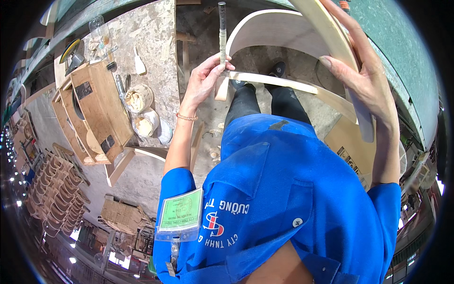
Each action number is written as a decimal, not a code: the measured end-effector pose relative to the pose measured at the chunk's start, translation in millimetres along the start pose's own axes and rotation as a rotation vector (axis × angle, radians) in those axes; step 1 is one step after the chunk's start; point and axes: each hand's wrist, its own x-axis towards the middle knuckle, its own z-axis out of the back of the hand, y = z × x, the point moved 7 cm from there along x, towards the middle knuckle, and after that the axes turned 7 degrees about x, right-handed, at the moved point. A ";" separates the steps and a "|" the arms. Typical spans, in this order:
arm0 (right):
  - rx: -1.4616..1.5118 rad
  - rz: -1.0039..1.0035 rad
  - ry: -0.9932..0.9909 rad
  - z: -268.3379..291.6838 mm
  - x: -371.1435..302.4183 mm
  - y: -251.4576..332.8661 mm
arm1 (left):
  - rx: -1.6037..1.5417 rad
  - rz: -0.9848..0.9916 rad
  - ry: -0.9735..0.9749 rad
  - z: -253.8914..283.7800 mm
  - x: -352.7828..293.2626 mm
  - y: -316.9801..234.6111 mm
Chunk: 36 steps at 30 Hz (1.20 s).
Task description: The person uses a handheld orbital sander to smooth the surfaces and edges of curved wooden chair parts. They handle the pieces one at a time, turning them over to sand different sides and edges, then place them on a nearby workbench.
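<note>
My left hand is closed at the lower end of a slim tool with a black and tape-wrapped handle. That handle points away from me; the tool's working end is hidden. Right beside those fingers is the end of a pale curved wooden chair frame. My right hand grips the frame's broad curved rail, thumb on the near face and fingers round the outer side. A wide bent wooden panel arches beyond, over the floor at my feet.
On the worn bench at left are a wooden box, two tubs of pale paste, a white spatula, a plastic bottle and a yellow-edged disc. A green surface borders the right. Curved wooden parts are stacked at lower left.
</note>
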 end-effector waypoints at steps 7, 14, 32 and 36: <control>0.141 -0.186 -0.079 -28.2 -10.7 -77.0 | -0.063 -0.038 -0.443 75.0 -35.0 -39.7; 0.351 0.204 0.079 -179.0 -11.7 -48.9 | -0.275 -0.184 -0.808 89.5 -98.1 -36.2; 0.215 -0.177 -0.395 40.5 -214.6 -200.6 | -0.339 0.057 -0.324 -241.4 18.5 -70.5; 0.297 -0.389 -0.737 141.0 -313.9 -230.0 | -0.301 -0.071 -0.002 -375.6 54.2 -62.0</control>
